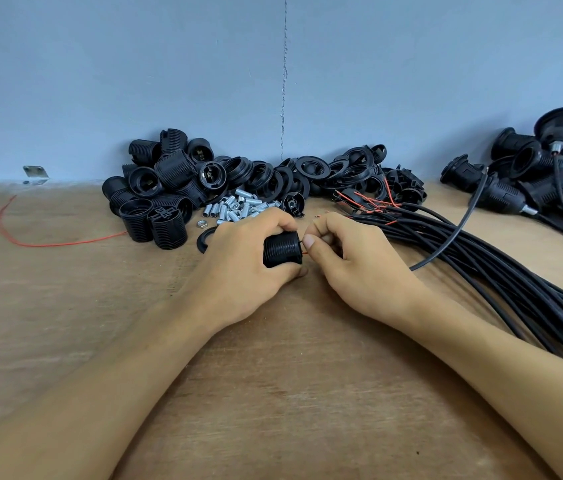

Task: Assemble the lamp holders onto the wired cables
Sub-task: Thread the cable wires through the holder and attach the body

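Note:
My left hand (242, 268) grips a black threaded lamp holder (282, 249) lying on its side over the wooden table (65, 306). My right hand (352, 258) pinches a thin red wire (305, 252) right at the holder's right end; its fingers are curled and hide where the wire goes. One black cable (453, 237) curves from behind my right hand up to the right. A thick bundle of black cables (515, 289) with red wire ends lies to the right.
A pile of black threaded holder bodies (159, 188) and rings (325, 174) sits against the blue wall, with small metal tubes (235, 209) in front. Finished holders on cables (543, 168) are stacked at the far right. A loose red wire (31, 240) lies at the left.

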The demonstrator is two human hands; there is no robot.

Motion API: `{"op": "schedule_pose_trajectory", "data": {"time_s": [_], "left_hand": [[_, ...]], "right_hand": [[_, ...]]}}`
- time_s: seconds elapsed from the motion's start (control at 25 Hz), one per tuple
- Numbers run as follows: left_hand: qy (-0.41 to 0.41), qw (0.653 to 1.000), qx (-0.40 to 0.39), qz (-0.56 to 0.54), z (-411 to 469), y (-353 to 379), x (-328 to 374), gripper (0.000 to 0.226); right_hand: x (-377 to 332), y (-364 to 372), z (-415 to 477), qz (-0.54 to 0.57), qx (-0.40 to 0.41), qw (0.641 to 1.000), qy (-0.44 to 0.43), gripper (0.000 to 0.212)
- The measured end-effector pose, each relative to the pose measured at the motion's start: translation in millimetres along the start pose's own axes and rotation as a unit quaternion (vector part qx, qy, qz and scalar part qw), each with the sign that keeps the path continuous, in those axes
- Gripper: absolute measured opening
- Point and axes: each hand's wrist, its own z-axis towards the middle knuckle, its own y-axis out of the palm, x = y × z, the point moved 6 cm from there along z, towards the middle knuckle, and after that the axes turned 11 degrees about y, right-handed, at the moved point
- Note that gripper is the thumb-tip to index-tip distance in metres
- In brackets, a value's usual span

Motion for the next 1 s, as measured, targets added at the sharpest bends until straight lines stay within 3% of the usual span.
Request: {"op": "schedule_pose_trajectory", "data": {"time_s": [0.28, 0.92, 1.0], "left_hand": [[0.008, 1.0, -0.006, 0.012, -0.2, 1.5, 0.4, 0.042], [-0.004, 0.999, -0.016, 0.038, 0.5, 2.2, -3.7, 0.04], [-0.01, 0.999, -0.006, 0.034, 1.7, 0.4, -6.2, 0.037]], "right_hand": [[4.6, 2.5, 1.8, 0.008, -0.019, 0.999, 0.045, 0.024], [8.7, -11.5, 6.9, 0.065, -0.024, 0.996, 0.053, 0.013], [16.0, -19.2, 9.9, 0.053, -0.049, 0.996, 0.059, 0.021]]}}
